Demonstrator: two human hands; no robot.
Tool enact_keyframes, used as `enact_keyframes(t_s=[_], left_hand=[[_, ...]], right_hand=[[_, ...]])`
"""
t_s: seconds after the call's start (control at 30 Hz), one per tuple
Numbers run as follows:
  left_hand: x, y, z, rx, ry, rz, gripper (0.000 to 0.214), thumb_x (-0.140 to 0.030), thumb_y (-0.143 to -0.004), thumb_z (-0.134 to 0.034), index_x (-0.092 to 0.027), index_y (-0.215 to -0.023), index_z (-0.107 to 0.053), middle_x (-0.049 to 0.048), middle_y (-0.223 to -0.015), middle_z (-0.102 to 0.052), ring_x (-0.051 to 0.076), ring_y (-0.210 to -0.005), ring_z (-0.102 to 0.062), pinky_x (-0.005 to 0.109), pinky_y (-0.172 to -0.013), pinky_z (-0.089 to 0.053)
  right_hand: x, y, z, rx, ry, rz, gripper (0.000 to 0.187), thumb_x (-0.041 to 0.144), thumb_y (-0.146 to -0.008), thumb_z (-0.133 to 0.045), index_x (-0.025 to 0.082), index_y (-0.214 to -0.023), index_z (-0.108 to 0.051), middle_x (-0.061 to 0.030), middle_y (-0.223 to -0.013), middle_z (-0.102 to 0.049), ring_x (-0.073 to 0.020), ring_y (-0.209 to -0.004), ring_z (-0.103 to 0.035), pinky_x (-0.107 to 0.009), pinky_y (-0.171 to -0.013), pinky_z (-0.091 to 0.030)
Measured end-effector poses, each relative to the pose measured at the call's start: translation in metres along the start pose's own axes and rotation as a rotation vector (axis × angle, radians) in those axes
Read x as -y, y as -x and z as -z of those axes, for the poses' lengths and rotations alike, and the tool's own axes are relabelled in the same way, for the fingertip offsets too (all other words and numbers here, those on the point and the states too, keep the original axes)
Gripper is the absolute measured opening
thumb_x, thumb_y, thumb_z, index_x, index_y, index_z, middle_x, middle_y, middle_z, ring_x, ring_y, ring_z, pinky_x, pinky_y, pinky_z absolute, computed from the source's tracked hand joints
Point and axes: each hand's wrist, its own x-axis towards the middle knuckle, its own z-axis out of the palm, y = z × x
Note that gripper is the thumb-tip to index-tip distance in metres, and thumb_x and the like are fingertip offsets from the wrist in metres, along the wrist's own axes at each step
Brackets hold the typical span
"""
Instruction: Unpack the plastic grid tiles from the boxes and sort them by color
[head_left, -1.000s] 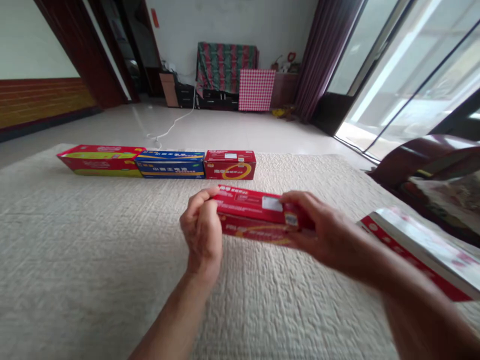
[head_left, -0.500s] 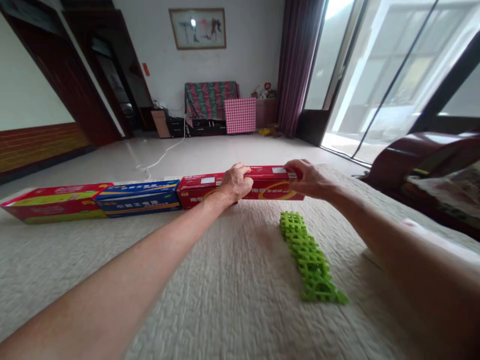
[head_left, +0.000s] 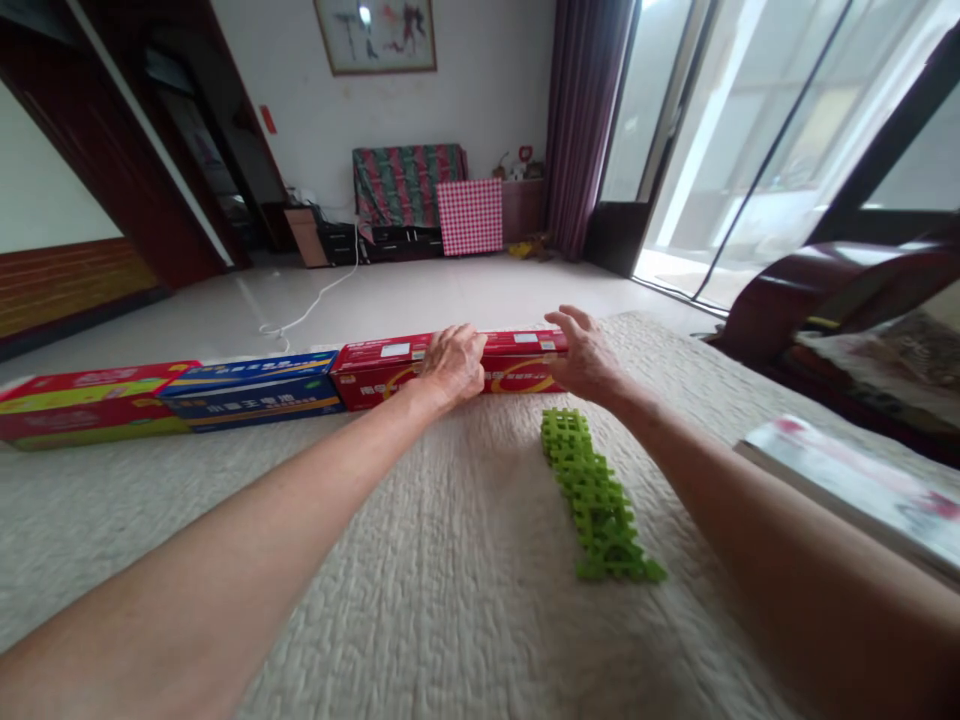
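The end red box (head_left: pixel 523 362) was seen lying flat at the far edge of the quilted cream cover (head_left: pixel 420 560), at the right end of a row. It was butted against a second red box (head_left: pixel 379 367), past which a blue box (head_left: pixel 255 392) and a red-and-yellow box (head_left: pixel 90 403) were lined up. The left hand (head_left: pixel 452 362) was laid over the seam between the two red boxes, with its fingers curled down over the top. The thumb was hidden, so whether the box was truly gripped could not be told. The right hand (head_left: pixel 589 355) was held at the box's right end with its fingers spread and loose; nothing was clasped, and the palm was set against or just beside the end.

For this step to be done well, it was judged that the box should be pressed gently leftward from its right end while the seam was steadied from above. In that way no gap would be left and the neighbour would not be shoved out of line. The front faces were best kept flush, since the soft cover could let a light carton tilt or skid. The forearms were best kept lifted clear of the green lattice strip (head_left: pixel 596 495) lying just before the box. A flat printed packet (head_left: pixel 855 490) lay well apart at the right.
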Motion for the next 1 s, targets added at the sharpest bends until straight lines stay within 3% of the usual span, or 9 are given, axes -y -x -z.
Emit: enact_keyframes(t_s=[0.1, 0.2, 0.33, 0.4, 0.47, 0.67, 0.77, 0.87, 1.0], left_hand=[[-0.019, 0.014, 0.019, -0.022, 0.095, -0.063, 0.031, -0.010, -0.076, -0.048, -0.015, -0.100, -0.066, 0.0101, -0.105, -0.064, 0.025, -0.105, -0.059, 0.040, -0.098, -0.047], [-0.053, 0.054, 0.033, -0.100, 0.314, -0.076, 0.036, -0.007, -0.077, -0.044, -0.016, -0.104, -0.066, 0.0085, -0.106, -0.067, 0.022, -0.105, -0.062, 0.037, -0.099, -0.049], [-0.115, 0.147, 0.032, -0.242, 0.589, 0.084, 0.040, -0.007, -0.079, -0.043, -0.017, -0.112, -0.065, 0.0098, -0.119, -0.066, 0.021, -0.112, -0.062, 0.035, -0.101, -0.050], [-0.142, 0.187, 0.027, -0.272, 0.658, 0.126, 0.041, -0.009, -0.083, -0.042, -0.019, -0.116, -0.065, 0.0096, -0.122, -0.065, 0.021, -0.115, -0.061, 0.037, -0.101, -0.051], [-0.159, 0.207, 0.023, -0.272, 0.699, 0.137, 0.040, -0.008, -0.082, -0.042, -0.020, -0.111, -0.067, 0.0095, -0.119, -0.067, 0.022, -0.110, -0.064, 0.038, -0.098, -0.054], [-0.167, 0.172, 0.032, -0.264, 0.773, 0.167, 0.039, -0.006, -0.079, -0.041, -0.015, -0.104, -0.070, 0.0108, -0.112, -0.070, 0.022, -0.104, -0.067, 0.037, -0.095, -0.055], [-0.171, 0.166, 0.033, -0.285, 0.803, 0.165, 0.038, -0.006, -0.079, -0.042, -0.016, -0.104, -0.070, 0.0103, -0.111, -0.070, 0.021, -0.104, -0.067, 0.037, -0.094, -0.055], [-0.180, 0.175, 0.026, -0.285, 0.832, 0.161, 0.037, -0.006, -0.080, -0.042, -0.018, -0.102, -0.069, 0.0086, -0.110, -0.070, 0.020, -0.103, -0.066, 0.036, -0.094, -0.055], [-0.189, 0.182, 0.018, -0.235, 0.868, 0.151, 0.038, -0.004, -0.079, -0.042, -0.020, -0.100, -0.070, 0.0075, -0.108, -0.070, 0.020, -0.101, -0.067, 0.036, -0.093, -0.055]], right_hand=[[0.027, 0.028, 0.024, -0.040, -0.006, -0.044, 0.053, 0.012, -0.065, -0.053, 0.016, -0.117, -0.060, -0.0158, -0.127, -0.058, -0.0301, -0.113, -0.056, -0.046, -0.095, -0.048], [0.052, 0.085, 0.049, -0.103, 0.010, -0.120, 0.047, 0.015, -0.070, -0.048, 0.020, -0.115, -0.059, -0.0115, -0.115, -0.064, -0.0267, -0.096, -0.064, -0.043, -0.081, -0.054], [0.063, 0.167, 0.083, -0.168, 0.089, -0.206, 0.040, 0.018, -0.076, -0.045, 0.020, -0.114, -0.056, -0.0120, -0.119, -0.062, -0.0275, -0.110, -0.061, -0.045, -0.091, -0.052], [0.059, 0.190, 0.104, -0.136, 0.194, -0.250, 0.043, 0.017, -0.077, -0.046, 0.021, -0.119, -0.053, -0.0125, -0.128, -0.056, -0.0289, -0.120, -0.055, -0.048, -0.099, -0.046], [0.052, 0.197, 0.127, -0.106, 0.316, -0.274, 0.047, 0.017, -0.075, -0.049, 0.021, -0.122, -0.051, -0.0145, -0.134, -0.051, -0.0321, -0.125, -0.050, -0.052, -0.102, -0.043], [0.035, 0.173, 0.194, -0.051, 0.453, -0.345, 0.040, 0.028, -0.082, -0.047, 0.023, -0.122, -0.051, -0.0123, -0.125, -0.058, -0.0292, -0.111, -0.059, -0.045, -0.091, -0.049], [0.011, 0.162, 0.218, -0.007, 0.651, -0.447, 0.052, 0.045, -0.082, -0.049, 0.019, -0.128, -0.049, -0.0166, -0.130, -0.055, -0.0370, -0.121, -0.050, -0.055, -0.096, -0.041], [-0.020, 0.157, 0.232, 0.245, 0.706, -0.685, 0.059, 0.059, -0.080, -0.048, 0.015, -0.119, -0.055, -0.0191, -0.110, -0.065, -0.0427, -0.111, -0.056, -0.060, -0.086, -0.041], [-0.033, 0.164, 0.232, 0.396, 0.603, -0.649, 0.046, 0.057, -0.080, -0.048, 0.022, -0.108, -0.061, -0.0112, -0.095, -0.070, -0.0305, -0.089, -0.065, -0.042, -0.074, -0.047]])
